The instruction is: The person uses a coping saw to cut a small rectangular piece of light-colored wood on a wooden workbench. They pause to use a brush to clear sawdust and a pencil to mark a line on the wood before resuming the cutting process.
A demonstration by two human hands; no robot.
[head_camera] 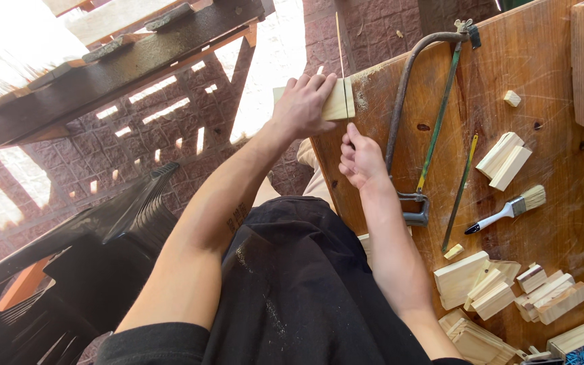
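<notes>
My left hand (303, 103) presses a pale wooden block (341, 101) flat against the near edge of the wooden workbench (549, 40), its fingers spread over the block's top. A thin straight blade (339, 47) crosses the block and sticks out past it. Just below the block, my right hand (359, 159) curls its fingers around the blade's lower end, with the index finger pointing toward the block. Sawdust lies on the bench beside the block.
A hacksaw (407, 101) with a rusty frame lies right of my hands, next to a thin yellow-tipped tool (461, 189) and a paintbrush (508, 209). Several cut wood blocks (505, 159) and offcuts (508, 287) are scattered on the bench. A black plastic chair (123, 223) stands on the brick floor.
</notes>
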